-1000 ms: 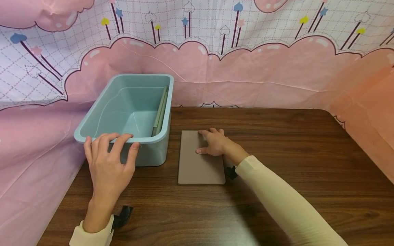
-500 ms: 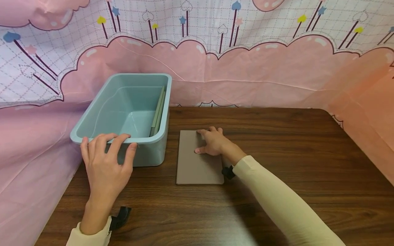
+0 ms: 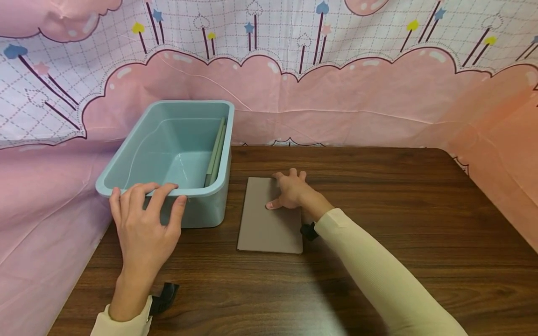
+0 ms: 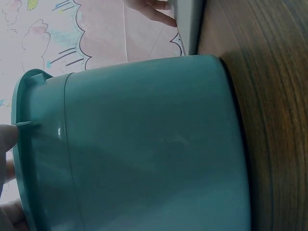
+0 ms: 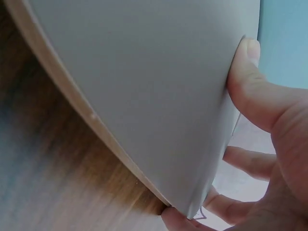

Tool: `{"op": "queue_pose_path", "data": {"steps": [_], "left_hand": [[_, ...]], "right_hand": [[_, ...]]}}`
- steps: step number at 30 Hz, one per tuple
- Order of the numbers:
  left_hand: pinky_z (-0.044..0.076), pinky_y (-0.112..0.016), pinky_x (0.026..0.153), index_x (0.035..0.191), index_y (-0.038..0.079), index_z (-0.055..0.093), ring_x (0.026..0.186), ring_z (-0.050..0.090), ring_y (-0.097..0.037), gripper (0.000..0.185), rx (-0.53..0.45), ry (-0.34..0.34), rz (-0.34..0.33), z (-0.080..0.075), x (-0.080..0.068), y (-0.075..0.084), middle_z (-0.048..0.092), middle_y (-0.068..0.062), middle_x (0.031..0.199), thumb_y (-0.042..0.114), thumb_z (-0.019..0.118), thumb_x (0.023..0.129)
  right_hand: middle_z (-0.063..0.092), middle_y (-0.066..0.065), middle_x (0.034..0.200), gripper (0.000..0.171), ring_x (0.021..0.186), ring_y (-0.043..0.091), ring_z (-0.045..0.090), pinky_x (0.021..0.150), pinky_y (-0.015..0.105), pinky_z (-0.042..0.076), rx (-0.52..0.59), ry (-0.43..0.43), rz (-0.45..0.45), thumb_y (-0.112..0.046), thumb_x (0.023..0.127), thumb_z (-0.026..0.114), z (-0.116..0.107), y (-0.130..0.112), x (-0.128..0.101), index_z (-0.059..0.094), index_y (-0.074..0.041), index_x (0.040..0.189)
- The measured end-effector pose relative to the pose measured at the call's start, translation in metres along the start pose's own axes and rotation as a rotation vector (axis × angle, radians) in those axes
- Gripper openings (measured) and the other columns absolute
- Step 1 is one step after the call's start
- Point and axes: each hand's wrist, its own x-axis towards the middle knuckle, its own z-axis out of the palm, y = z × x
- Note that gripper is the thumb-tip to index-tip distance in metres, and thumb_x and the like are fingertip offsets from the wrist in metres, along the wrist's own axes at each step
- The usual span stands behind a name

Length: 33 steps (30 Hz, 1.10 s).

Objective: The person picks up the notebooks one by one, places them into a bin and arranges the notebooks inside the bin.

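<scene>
A light blue plastic bin (image 3: 206,205) stands at the left of the table. My left hand (image 3: 145,226) grips its near rim, fingers over the edge and thumb on the outside. In the left wrist view the bin's wall (image 4: 149,144) fills the middle, with the fingertips at its rim. To the right lies a flat grey-brown notebook (image 3: 266,228). My right hand (image 3: 292,190) holds it near the far right corner. The right wrist view shows the thumb (image 5: 250,82) on the notebook's cover (image 5: 134,86) and the other fingers at its edge.
Two thin green book-like things (image 3: 216,154) lean upright against the bin's right inner wall. The brown wooden table (image 3: 399,200) extends to the right. A pink and white patterned cloth (image 3: 357,93) hangs behind and at the sides.
The notebook has turned slightly, its near edge swinging left. My right hand has shifted slightly with it, its fingers reaching a bit farther forward. The left hand keeps its place on the bin's rim.
</scene>
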Motion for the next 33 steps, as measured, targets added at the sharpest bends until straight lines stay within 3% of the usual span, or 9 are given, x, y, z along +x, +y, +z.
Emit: {"op": "queue_pose_path", "data": {"steps": [16,33], "left_hand": [[0.021,-0.075,0.119,0.111,0.006,0.076,0.11,0.056,-0.049,0.043,0.004,-0.001,-0.004,-0.001,0.0,0.002,0.064,-0.023,0.11,0.047,0.062,0.104],[0.022,-0.075,0.117,0.109,0.006,0.076,0.108,0.056,-0.049,0.043,0.001,0.015,0.005,0.001,0.0,0.001,0.064,-0.023,0.109,0.047,0.062,0.104]], "right_hand": [[0.032,0.026,0.149,0.109,0.139,0.047,0.033,0.106,0.054,0.053,-0.005,0.054,0.032,-0.05,0.077,0.093,0.001,-0.003,0.003,0.041,-0.004,0.161],[0.038,0.028,0.142,0.076,0.128,0.041,0.045,0.102,0.048,0.055,0.017,0.133,-0.002,-0.031,0.086,0.091,0.001,0.001,0.011,0.055,0.001,0.145]]}}
